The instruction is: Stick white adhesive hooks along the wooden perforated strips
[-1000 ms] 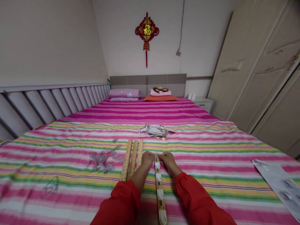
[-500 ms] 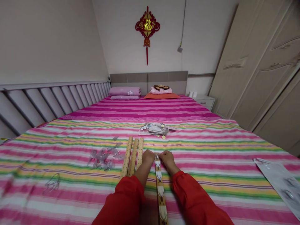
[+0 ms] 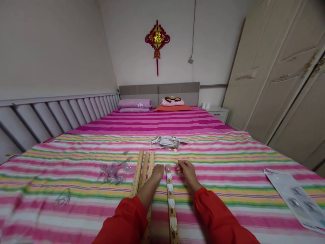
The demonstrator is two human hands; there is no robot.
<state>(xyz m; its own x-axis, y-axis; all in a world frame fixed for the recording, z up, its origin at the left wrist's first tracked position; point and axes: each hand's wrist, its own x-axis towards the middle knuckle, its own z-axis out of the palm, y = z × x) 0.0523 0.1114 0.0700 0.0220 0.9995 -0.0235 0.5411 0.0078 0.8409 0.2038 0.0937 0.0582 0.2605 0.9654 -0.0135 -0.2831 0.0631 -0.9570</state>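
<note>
Though only partway along, just one holed wooden strip (image 3: pixel 171 217) with white hooks (image 3: pixel 170 188) on, three bare wooden strips (image 3: pixel 137 173) plus a clump of clear plastic bits (image 3: pixel 115 173) remaining, fingers of the left hand (image 3: pixel 157 172) and right hand (image 3: pixel 185 170) loosely curled, empty.

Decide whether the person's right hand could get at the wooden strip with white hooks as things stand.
Very likely yes: the right hand lies just beside the top end of the wooden strip with white hooks, and only the striped bedspread lies between them.

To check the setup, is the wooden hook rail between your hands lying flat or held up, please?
The wooden hook rail lies flat on the bedspread; neither left hand nor right hand touches it.
</note>
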